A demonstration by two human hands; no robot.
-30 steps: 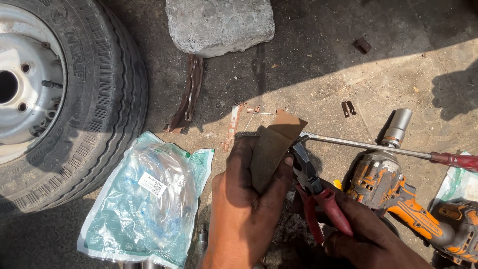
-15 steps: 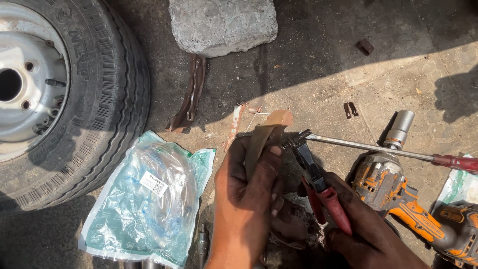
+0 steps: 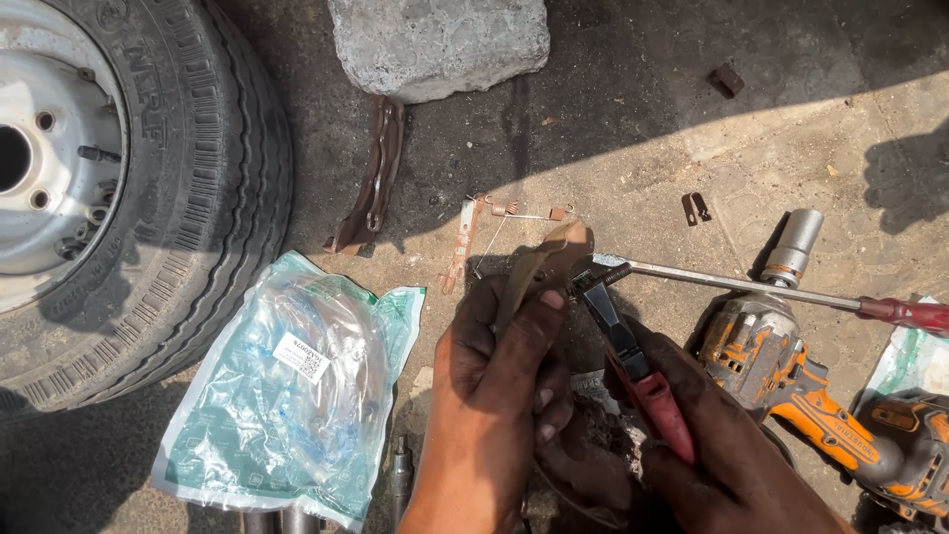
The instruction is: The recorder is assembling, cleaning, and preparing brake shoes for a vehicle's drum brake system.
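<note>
The left hand (image 3: 499,366) has tilted the curved brake shoe (image 3: 539,272) edge-on, fingers gripping it; the right hand (image 3: 712,445), fingers wrapped, now bites its tip with the red-handled pliers (image 3: 628,351).

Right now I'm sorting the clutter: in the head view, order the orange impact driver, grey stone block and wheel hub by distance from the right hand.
1. Orange impact driver: beside the right hand, to its right.
2. Grey stone block: top centre.
3. Wheel hub: far left.
</note>
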